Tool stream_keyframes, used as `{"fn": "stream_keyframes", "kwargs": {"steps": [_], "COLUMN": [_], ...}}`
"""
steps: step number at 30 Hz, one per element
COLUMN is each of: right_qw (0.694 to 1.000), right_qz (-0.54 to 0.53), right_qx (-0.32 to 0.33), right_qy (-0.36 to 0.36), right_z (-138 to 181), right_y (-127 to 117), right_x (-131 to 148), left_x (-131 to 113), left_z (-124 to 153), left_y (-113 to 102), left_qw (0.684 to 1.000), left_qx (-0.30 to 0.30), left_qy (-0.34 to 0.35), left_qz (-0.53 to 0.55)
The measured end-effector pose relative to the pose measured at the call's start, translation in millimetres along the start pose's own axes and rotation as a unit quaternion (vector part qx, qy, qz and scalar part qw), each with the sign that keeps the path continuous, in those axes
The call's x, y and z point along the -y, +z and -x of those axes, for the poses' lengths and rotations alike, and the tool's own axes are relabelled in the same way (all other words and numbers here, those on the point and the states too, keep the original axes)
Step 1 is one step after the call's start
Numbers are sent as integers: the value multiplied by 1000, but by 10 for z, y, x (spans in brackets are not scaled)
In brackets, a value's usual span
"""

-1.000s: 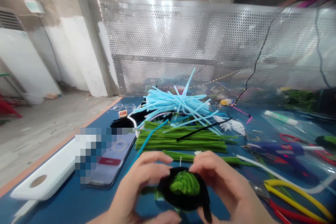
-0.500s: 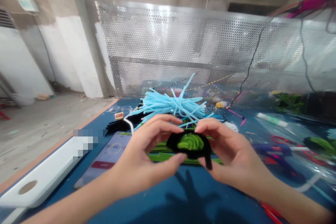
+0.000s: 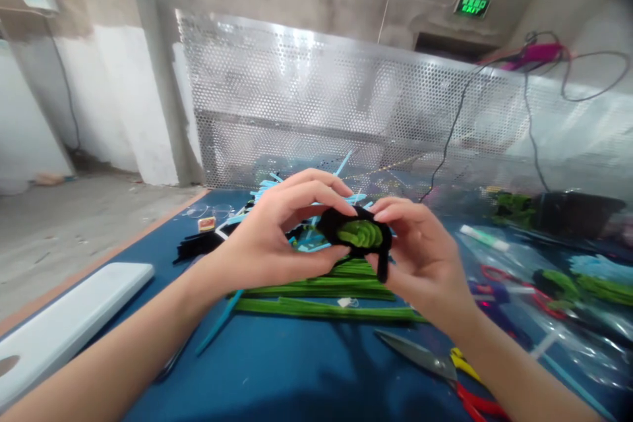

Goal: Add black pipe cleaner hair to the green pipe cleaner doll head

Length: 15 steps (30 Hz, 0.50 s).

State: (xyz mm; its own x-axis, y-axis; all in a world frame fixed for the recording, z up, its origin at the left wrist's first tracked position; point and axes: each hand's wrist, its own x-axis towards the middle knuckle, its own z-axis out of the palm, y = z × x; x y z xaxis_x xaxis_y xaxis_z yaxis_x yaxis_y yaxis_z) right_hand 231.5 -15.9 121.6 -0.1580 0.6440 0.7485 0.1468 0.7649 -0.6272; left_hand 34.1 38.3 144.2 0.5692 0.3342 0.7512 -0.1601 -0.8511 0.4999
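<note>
Both my hands hold up a small craft piece, a green coiled centre wrapped in black fuzzy pipe cleaner with a black tail hanging down. My left hand pinches its left side between thumb and fingers. My right hand grips its right side, fingers curled over the top. Below them, green pipe cleaners lie in a bundle on the blue table. Light-blue pipe cleaners show behind my left hand.
Scissors with red and yellow handles lie front right. A white board sits at the left edge. Black pipe cleaners lie at the back left. Plastic bags, red scissors and green material crowd the right. A perforated metal screen backs the table.
My hands have carried the craft piece farther out from me and higher in view. The view has tilted up, and the phone is no longer seen.
</note>
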Motion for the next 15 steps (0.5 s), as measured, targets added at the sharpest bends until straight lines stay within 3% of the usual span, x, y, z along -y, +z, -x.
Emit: {"fn": "stream_keyframes", "kwargs": {"steps": [4,15], "right_qw": [1000,998], "right_qz": [-5,-16], "right_qx": [4,-36], "right_qy": [-5,40], "right_z": [38,75], "right_y": [35,99], "right_x": [-39,-222], "left_x": [15,264], "left_z": [29,69], "left_y": [-38,86], "left_qw": [1000,996], "left_qx": [10,-4], "left_qy": [-8,-49], "left_qz": [-20,77]}}
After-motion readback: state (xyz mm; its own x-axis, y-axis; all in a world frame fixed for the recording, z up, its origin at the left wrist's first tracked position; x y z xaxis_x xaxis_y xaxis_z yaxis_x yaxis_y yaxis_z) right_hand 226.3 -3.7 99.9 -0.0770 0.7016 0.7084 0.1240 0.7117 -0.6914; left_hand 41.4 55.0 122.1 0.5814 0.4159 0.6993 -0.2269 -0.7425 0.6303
